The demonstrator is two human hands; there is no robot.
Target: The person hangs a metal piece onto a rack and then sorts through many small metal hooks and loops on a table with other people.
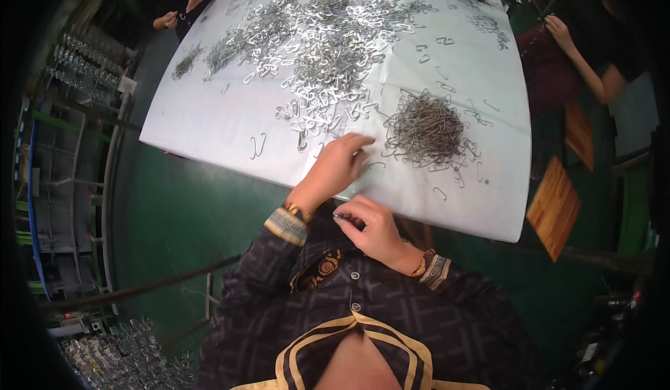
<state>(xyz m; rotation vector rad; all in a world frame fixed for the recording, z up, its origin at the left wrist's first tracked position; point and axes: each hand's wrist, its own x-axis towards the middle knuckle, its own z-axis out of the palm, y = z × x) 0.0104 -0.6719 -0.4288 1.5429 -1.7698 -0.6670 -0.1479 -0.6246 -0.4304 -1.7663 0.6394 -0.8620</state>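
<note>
Lying beyond hands (336, 168): wire hooks (427, 130) (heaped)

— What does the person wear?
— It is a black long-sleeved shirt (460, 324) with greyish geometric lines.
— And the collar (288, 367)?
— It has gold and black stripes; below are round buttons (356, 307).
— Are the cuffs plain?
— No, left cuff (285, 227) and right cuff (436, 270) carry patterned gold-and-grey bands.
</note>
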